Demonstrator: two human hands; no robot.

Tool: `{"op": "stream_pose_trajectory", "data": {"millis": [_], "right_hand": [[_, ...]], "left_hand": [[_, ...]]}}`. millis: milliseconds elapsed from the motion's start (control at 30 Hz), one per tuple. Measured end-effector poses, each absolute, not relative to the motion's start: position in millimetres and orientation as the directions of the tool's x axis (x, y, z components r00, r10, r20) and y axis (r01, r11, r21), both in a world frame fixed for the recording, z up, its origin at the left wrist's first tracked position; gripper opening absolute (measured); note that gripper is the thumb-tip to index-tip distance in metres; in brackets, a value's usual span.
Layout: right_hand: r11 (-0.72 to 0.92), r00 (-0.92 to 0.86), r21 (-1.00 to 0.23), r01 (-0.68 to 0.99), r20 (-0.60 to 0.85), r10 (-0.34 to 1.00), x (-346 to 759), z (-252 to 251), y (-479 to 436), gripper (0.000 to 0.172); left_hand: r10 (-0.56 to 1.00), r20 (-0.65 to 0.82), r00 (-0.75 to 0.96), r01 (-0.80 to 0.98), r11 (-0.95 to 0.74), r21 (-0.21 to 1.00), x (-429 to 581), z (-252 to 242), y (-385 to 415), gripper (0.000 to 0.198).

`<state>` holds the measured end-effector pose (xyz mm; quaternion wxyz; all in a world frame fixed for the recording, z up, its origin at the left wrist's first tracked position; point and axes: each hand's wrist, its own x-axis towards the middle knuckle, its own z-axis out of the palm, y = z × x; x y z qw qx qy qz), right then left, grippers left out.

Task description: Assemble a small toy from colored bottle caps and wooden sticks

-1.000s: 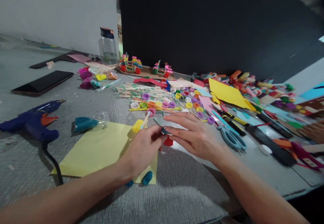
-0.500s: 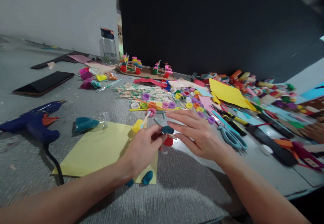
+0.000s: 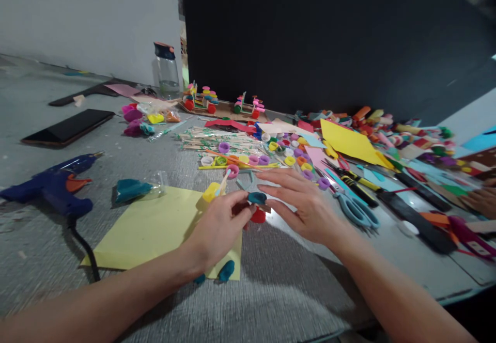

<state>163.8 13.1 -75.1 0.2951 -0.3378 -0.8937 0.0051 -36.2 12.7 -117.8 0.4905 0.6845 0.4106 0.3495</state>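
Observation:
My left hand (image 3: 217, 224) is closed in a pinch on a small craft model, mostly hidden behind the fingers. A dark blue clay piece (image 3: 257, 198) sits on top, by my left fingertips. Low on the model shows a red round part (image 3: 258, 216); a yellow piece (image 3: 211, 191) and a thin pale stick (image 3: 223, 180) show to the left of the hand. My right hand (image 3: 304, 206) hovers beside the model with stretched, spread fingers. Its lower fingertips are close to the blue clay; whether they touch it I cannot tell.
Yellow paper (image 3: 155, 229) lies under my left forearm, with blue clay lumps (image 3: 227, 270) on it. A glue gun (image 3: 58, 183) is at left, scissors (image 3: 355, 210) at right. Behind are bottle caps (image 3: 253, 160), sticks (image 3: 209, 140), two toy vehicles (image 3: 200, 100) and a bottle (image 3: 166, 72). Another person's hand (image 3: 482, 198) shows far right.
My right fingers have shifted slightly around the blue clay, and its upper face now looks more hollowed. My left hand stays nearly in place.

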Motion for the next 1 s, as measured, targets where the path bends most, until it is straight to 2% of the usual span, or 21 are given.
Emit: {"op": "stream_pose_trajectory", "data": {"millis": [100,167,300,467,833,1000], "right_hand": [[0.614,-0.417,-0.433,0.66,0.469,0.779,159,-76,16,0.02],[0.486,-0.341,-0.547,0.681,0.35,0.872,155,-74,19,0.03],[0.358,-0.34,-0.633,0.686,0.157,0.927,151,-66,26,0.043],[0.325,-0.348,-0.648,0.688,0.098,0.932,149,-63,28,0.04],[0.384,-0.352,-0.583,0.716,0.174,0.92,147,-67,24,0.035],[0.396,-0.345,-0.547,0.737,0.198,0.917,149,-70,24,0.04]], "left_hand": [[0.899,0.076,0.43,0.202,-0.178,0.963,-36,-119,13,0.017],[0.899,0.07,0.431,0.213,-0.177,0.961,-36,-119,14,0.016],[0.898,0.058,0.435,0.2,-0.159,0.967,-35,-118,14,0.016],[0.899,0.052,0.435,0.217,-0.161,0.963,-36,-117,13,0.016],[0.905,0.048,0.423,0.276,-0.179,0.944,-36,-119,14,0.017],[0.906,0.048,0.42,0.275,-0.177,0.945,-37,-120,14,0.019]]}}
